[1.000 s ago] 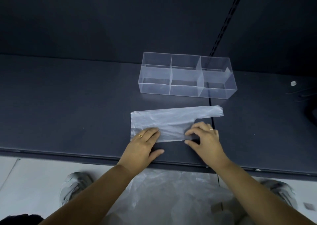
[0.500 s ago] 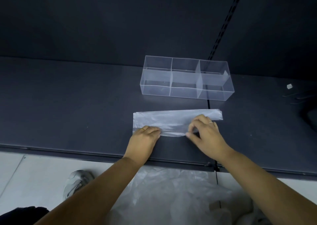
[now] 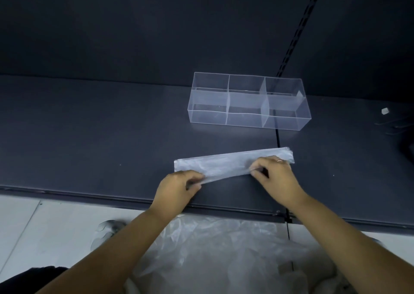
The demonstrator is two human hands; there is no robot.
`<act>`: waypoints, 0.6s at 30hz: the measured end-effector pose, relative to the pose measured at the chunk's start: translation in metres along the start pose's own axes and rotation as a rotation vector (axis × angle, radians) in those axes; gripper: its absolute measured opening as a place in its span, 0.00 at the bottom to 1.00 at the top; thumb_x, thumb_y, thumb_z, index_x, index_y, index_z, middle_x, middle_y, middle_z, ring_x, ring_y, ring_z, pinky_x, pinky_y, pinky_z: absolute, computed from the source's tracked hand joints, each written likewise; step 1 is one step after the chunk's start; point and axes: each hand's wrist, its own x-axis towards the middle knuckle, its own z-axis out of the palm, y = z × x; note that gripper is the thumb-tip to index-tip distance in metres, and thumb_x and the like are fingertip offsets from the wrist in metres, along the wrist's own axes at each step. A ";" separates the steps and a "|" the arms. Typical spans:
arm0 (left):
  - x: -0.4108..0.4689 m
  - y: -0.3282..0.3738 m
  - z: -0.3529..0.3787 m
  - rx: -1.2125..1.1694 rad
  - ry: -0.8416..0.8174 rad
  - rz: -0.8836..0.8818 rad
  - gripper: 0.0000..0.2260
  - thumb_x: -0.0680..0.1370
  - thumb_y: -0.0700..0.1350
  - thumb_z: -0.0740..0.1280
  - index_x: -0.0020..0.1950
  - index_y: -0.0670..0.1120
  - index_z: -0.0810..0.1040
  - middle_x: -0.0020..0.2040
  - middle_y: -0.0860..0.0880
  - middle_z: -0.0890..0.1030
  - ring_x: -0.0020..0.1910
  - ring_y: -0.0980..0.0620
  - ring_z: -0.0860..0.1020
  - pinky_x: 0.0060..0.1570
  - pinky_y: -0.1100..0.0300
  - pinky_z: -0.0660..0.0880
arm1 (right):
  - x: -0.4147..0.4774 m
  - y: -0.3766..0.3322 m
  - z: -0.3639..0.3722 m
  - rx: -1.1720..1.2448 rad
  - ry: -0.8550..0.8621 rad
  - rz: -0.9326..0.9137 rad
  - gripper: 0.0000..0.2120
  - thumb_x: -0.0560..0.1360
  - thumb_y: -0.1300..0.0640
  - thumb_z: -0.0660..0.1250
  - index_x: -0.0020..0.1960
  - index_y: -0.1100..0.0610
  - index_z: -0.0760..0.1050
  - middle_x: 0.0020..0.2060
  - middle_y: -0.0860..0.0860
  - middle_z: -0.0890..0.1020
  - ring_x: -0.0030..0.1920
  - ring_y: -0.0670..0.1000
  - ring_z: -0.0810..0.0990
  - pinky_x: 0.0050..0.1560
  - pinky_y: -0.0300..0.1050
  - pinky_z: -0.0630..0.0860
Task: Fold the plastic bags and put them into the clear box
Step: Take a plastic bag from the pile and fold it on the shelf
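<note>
On the dark desk (image 3: 89, 136) we had the clear box (image 3: 208, 116) at the back and the plastic bag (image 3: 226, 164), a long folded strip, nearer the front edge. Our left hand (image 3: 177, 188) pinched its left end, our right hand (image 3: 275, 177) its near edge.

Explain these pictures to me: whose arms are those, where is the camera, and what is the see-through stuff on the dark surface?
No machine here: a person works with bare hands, and the camera sits on their head, looking forward and down, so the arms enter from below. On the dark table lies a thin plastic bag, folded into a long strip. The left hand pinches its near edge near one end, the right hand near the other. Behind it stands a clear box split into compartments, meant for the folded bags. Below the table's edge lies a heap of crumpled plastic.
</note>
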 end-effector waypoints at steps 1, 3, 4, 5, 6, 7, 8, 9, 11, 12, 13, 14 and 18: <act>0.004 -0.004 -0.004 -0.104 0.028 -0.067 0.07 0.75 0.44 0.72 0.52 0.49 0.84 0.48 0.55 0.85 0.47 0.60 0.81 0.51 0.68 0.72 | 0.004 0.002 -0.004 0.132 -0.040 0.077 0.06 0.75 0.59 0.69 0.41 0.51 0.77 0.41 0.45 0.82 0.49 0.46 0.78 0.53 0.36 0.69; 0.012 -0.009 -0.013 -0.285 0.064 -0.196 0.03 0.75 0.41 0.71 0.45 0.46 0.84 0.42 0.52 0.85 0.40 0.65 0.80 0.46 0.70 0.73 | 0.013 0.006 -0.007 0.328 -0.055 0.222 0.07 0.76 0.57 0.68 0.40 0.51 0.75 0.45 0.45 0.81 0.48 0.41 0.78 0.45 0.26 0.68; 0.015 -0.011 -0.015 -0.341 0.073 -0.255 0.04 0.76 0.41 0.70 0.43 0.46 0.84 0.39 0.53 0.85 0.37 0.66 0.79 0.44 0.72 0.72 | 0.017 0.007 -0.006 0.372 -0.043 0.277 0.06 0.77 0.57 0.68 0.41 0.52 0.75 0.45 0.45 0.82 0.48 0.40 0.78 0.44 0.25 0.68; 0.019 -0.012 -0.017 -0.383 0.082 -0.308 0.05 0.76 0.40 0.70 0.42 0.46 0.84 0.37 0.53 0.84 0.35 0.66 0.79 0.43 0.73 0.73 | 0.020 0.008 -0.004 0.393 -0.025 0.321 0.05 0.77 0.57 0.68 0.41 0.53 0.77 0.44 0.46 0.82 0.47 0.40 0.78 0.44 0.25 0.68; 0.022 -0.012 -0.017 -0.424 0.094 -0.359 0.05 0.76 0.41 0.70 0.41 0.47 0.84 0.36 0.53 0.84 0.36 0.62 0.81 0.44 0.71 0.74 | 0.023 0.009 0.000 0.401 0.002 0.355 0.06 0.77 0.58 0.67 0.41 0.54 0.77 0.42 0.47 0.83 0.46 0.42 0.79 0.43 0.27 0.69; 0.025 -0.012 -0.017 -0.451 0.112 -0.403 0.06 0.76 0.42 0.70 0.40 0.46 0.83 0.34 0.52 0.84 0.36 0.57 0.82 0.46 0.65 0.76 | 0.026 0.009 0.003 0.403 0.033 0.385 0.07 0.77 0.59 0.67 0.40 0.55 0.78 0.38 0.47 0.83 0.44 0.45 0.80 0.42 0.28 0.70; 0.027 -0.012 -0.016 -0.456 0.140 -0.435 0.08 0.76 0.43 0.69 0.37 0.46 0.83 0.32 0.51 0.83 0.36 0.53 0.81 0.45 0.61 0.77 | 0.028 0.008 0.005 0.402 0.064 0.414 0.07 0.76 0.61 0.66 0.39 0.56 0.78 0.35 0.47 0.83 0.42 0.46 0.81 0.41 0.29 0.70; 0.028 -0.012 -0.015 -0.435 0.177 -0.454 0.11 0.77 0.44 0.69 0.34 0.47 0.81 0.30 0.51 0.81 0.34 0.51 0.80 0.44 0.60 0.76 | 0.029 0.007 0.006 0.397 0.087 0.440 0.08 0.76 0.62 0.66 0.39 0.56 0.78 0.33 0.46 0.83 0.41 0.47 0.81 0.40 0.30 0.71; 0.029 -0.011 -0.013 -0.349 0.257 -0.463 0.13 0.77 0.46 0.68 0.32 0.47 0.78 0.29 0.52 0.79 0.34 0.49 0.78 0.39 0.61 0.71 | 0.031 0.004 0.008 0.370 0.104 0.467 0.08 0.75 0.63 0.65 0.39 0.57 0.78 0.31 0.47 0.83 0.40 0.48 0.82 0.41 0.35 0.73; 0.028 -0.010 -0.012 -0.313 0.293 -0.456 0.12 0.78 0.47 0.68 0.34 0.47 0.78 0.31 0.52 0.79 0.36 0.48 0.79 0.39 0.62 0.69 | 0.032 0.003 0.009 0.358 0.103 0.473 0.07 0.75 0.63 0.65 0.40 0.58 0.78 0.32 0.48 0.83 0.40 0.49 0.82 0.43 0.38 0.75; 0.026 -0.007 -0.011 -0.282 0.331 -0.444 0.09 0.78 0.47 0.67 0.39 0.46 0.80 0.35 0.52 0.80 0.39 0.49 0.79 0.39 0.63 0.69 | 0.033 0.002 0.009 0.350 0.103 0.481 0.07 0.75 0.62 0.64 0.40 0.58 0.78 0.32 0.49 0.83 0.41 0.50 0.82 0.46 0.42 0.76; 0.022 -0.003 -0.009 -0.234 0.384 -0.415 0.06 0.78 0.46 0.67 0.46 0.45 0.81 0.39 0.53 0.80 0.43 0.49 0.79 0.42 0.63 0.69 | 0.034 0.001 0.010 0.344 0.105 0.490 0.07 0.76 0.62 0.64 0.41 0.59 0.79 0.33 0.50 0.84 0.41 0.50 0.82 0.48 0.45 0.77; 0.006 0.005 0.001 0.107 0.553 0.012 0.10 0.79 0.41 0.61 0.56 0.42 0.80 0.55 0.45 0.80 0.52 0.45 0.76 0.57 0.55 0.67 | 0.032 -0.006 0.010 0.311 0.113 0.525 0.07 0.77 0.61 0.62 0.47 0.59 0.79 0.41 0.53 0.84 0.46 0.53 0.82 0.51 0.48 0.77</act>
